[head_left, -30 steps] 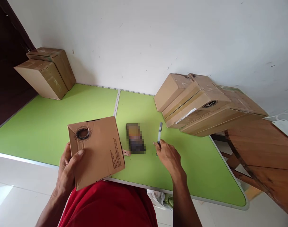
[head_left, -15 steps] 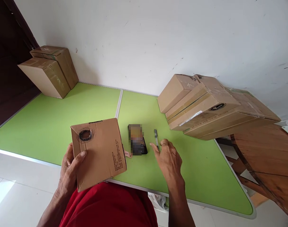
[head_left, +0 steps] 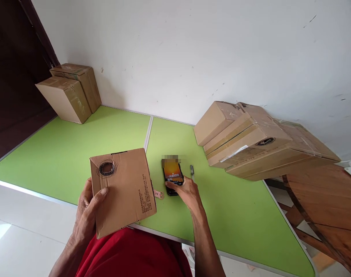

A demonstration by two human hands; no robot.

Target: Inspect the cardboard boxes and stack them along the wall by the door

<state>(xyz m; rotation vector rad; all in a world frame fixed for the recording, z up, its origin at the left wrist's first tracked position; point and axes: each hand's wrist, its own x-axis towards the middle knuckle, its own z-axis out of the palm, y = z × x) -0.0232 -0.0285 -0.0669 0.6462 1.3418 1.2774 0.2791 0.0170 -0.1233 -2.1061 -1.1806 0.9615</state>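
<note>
My left hand (head_left: 86,209) holds a flat brown cardboard box (head_left: 122,196) tilted over the near table edge, thumb on its face and the other fingers behind. A black-scribbled ring surrounds a hole near the box's upper left corner, and small print runs along its right side. My right hand (head_left: 189,192) grips a smartphone (head_left: 173,169) with a lit orange screen, its thumb across the lower part and its fingers at the right side. Just beyond that hand lies a pen (head_left: 192,169), partly hidden. A small pink strip (head_left: 159,195) shows between the box and the phone.
Several cardboard boxes (head_left: 244,138) lean together at the right back of the green table (head_left: 236,207). Two more boxes (head_left: 74,96) stand at the back left against the white wall (head_left: 152,50). Right of the table is a brown wooden surface (head_left: 322,200).
My right hand has moved left from beside the pen and taken hold of the smartphone. My left hand still holds the box. The camera view has shifted slightly.
</note>
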